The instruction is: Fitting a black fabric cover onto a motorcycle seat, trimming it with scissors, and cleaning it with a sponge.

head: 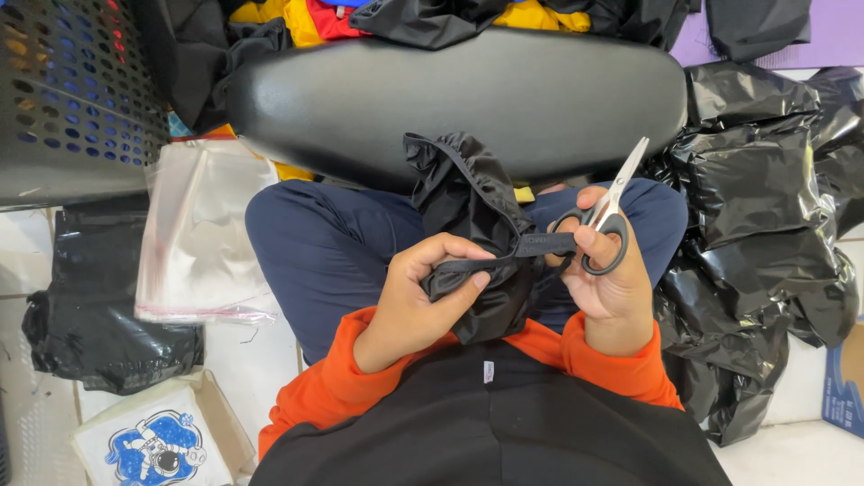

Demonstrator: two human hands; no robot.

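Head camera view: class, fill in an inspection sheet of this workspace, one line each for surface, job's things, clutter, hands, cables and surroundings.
Surface: pale tiled floor; the person sits on it, legs in navy trousers.
Job's things: black gathered fabric piece with a black strap; grey-handled scissors, blades pointing up.
Clutter: clear plastic bags, black plastic bags, a small printed box.
Hands: left hand pinches the fabric piece; right hand holds the scissors and the strap's end.
Cables: nothing seen.
Surroundings: black padded seat, perforated grey basket, coloured garments behind.
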